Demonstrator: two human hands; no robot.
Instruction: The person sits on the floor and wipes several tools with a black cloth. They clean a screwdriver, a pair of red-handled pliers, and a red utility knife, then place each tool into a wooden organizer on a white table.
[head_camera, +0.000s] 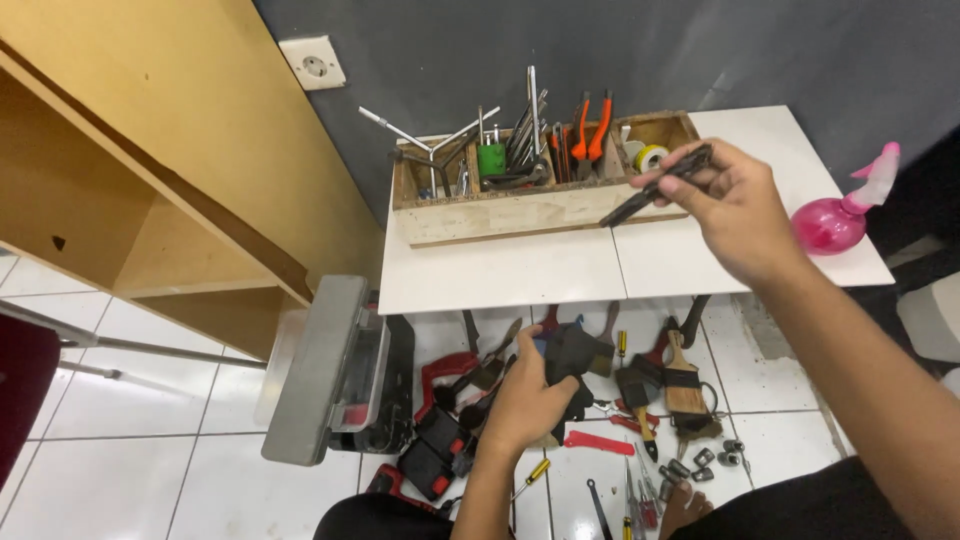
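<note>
You have one wooden tool tray (520, 212) at the white table's (500, 275) back edge, with two orange-handled pliers (592, 128) in it. One pink spray bottle (840, 215) sits at the right edge. Two paintbrushes (686, 385) lie on the floor beyond the near edge.

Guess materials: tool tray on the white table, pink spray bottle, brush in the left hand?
Tool tray: bare unfinished wood, pale with visible grain and rough edges. Spray bottle: translucent pink plastic, glossy, paler pink trigger head. Brush in the left hand: dark bristles; the handle is mostly hidden, so its material is unclear.
</note>
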